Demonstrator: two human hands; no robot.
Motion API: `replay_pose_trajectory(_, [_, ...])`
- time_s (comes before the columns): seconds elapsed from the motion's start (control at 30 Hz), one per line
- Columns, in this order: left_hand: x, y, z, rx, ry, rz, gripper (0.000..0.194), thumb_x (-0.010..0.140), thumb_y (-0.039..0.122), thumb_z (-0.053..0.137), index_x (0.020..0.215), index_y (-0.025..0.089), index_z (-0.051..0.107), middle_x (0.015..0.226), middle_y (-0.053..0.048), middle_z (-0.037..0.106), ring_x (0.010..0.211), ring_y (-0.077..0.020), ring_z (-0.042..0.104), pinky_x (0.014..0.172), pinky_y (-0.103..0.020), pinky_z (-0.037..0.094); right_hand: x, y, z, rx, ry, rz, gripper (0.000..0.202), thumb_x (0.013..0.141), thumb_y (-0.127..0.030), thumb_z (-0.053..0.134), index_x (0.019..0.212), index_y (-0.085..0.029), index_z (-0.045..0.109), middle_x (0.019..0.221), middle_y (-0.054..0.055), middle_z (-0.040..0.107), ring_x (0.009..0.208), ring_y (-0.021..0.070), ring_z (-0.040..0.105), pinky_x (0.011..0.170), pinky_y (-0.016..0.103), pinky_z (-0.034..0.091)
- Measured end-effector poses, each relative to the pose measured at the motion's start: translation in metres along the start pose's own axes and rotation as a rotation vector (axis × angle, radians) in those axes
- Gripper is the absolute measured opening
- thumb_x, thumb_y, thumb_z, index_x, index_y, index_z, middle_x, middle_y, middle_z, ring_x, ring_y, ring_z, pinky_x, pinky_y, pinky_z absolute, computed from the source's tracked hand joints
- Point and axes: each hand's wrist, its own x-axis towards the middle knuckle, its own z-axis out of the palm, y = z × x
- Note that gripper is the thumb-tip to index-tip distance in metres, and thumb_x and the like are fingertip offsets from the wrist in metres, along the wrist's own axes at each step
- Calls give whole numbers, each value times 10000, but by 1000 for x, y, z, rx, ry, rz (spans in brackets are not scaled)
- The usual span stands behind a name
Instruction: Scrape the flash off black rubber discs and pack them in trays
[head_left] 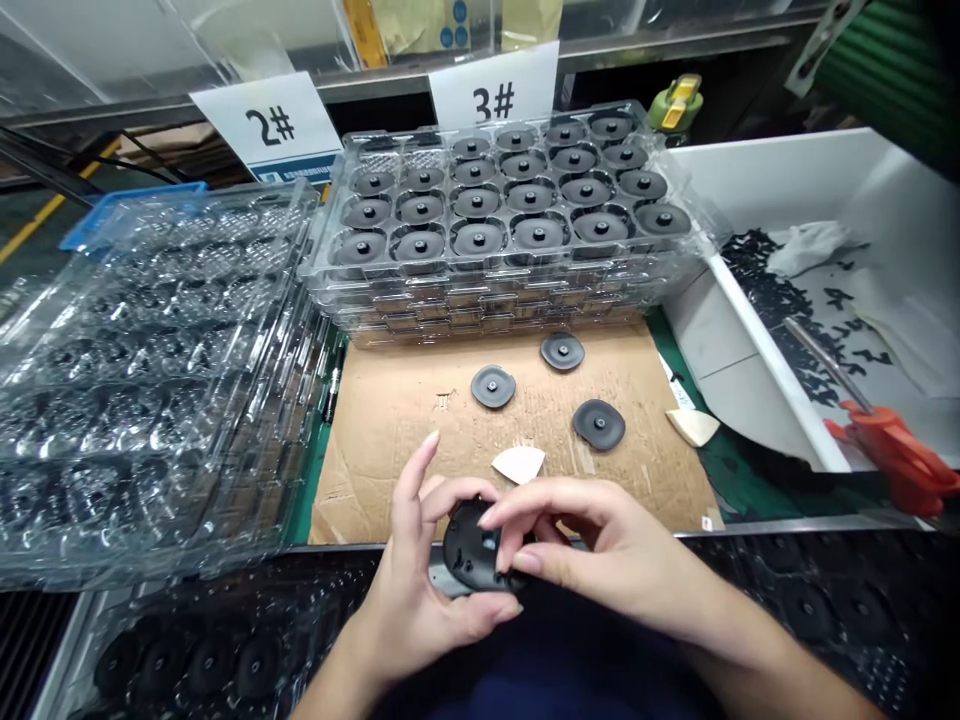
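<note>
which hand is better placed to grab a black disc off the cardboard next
Probably right: the right hand has only fingertips at the black part and sits near the rightmost disc, while the left hand grips the part's edge.

The left hand (pixel 416 575) is cupped at the left of the black part (pixel 469 545), its thumb along the near edge, one finger bent over the far edge and another raised beyond it. The right hand (pixel 607 540) reaches in from the right of the part, thumb and curled fingers brought together over its face. Both bare forearms slant up to the part from its near side, one from each flank.
</note>
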Motion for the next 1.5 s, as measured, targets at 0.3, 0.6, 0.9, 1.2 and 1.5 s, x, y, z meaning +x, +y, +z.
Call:
replay_pose_trajectory(0.3, [-1,6,2,1,-69,-56,974,685,465,641,1401,222,27,1080,-84,571,940,-230,533,918,-338,315,3,-2,-6,193,-119,116,229,759,-205,645,988,-187,649,763,-4,632,677,87,551,651,218,435])
replay_pose_trajectory(0.6, [-1,8,6,-152,-194,-113,1046,615,547,662,1365,294,-21,1030,-30,588,961,-203,552,917,-344,335,-4,0,-6,329,-179,106,155,707,-176,695,861,-163,694,775,4,654,721,90,602,678,186,477])
replay_pose_trajectory(0.9, [-1,10,16,-19,-170,-48,1035,614,413,729,1363,327,19,1090,-37,575,972,-197,521,917,-350,348,-30,11,-6,396,-13,130,131,679,-157,714,808,-172,693,769,-3,696,716,85,644,682,168,495])
replay_pose_trajectory(1.2, [5,10,35,44,-101,-125,910,671,415,681,1355,343,85,1097,-35,592,1045,-216,537,922,-336,389,-70,29,-17,106,377,-41,116,790,-169,588,828,-182,697,674,-17,583,552,52,502,528,163,399])
replay_pose_trajectory(1.5, [3,-7,103,-2,-337,-328,512,805,527,434,1287,366,376,1071,-10,651,984,-212,586,764,-276,479,-110,65,-36,-416,596,-2,142,761,-325,644,819,-220,719,694,-20,571,679,88,553,657,169,433])
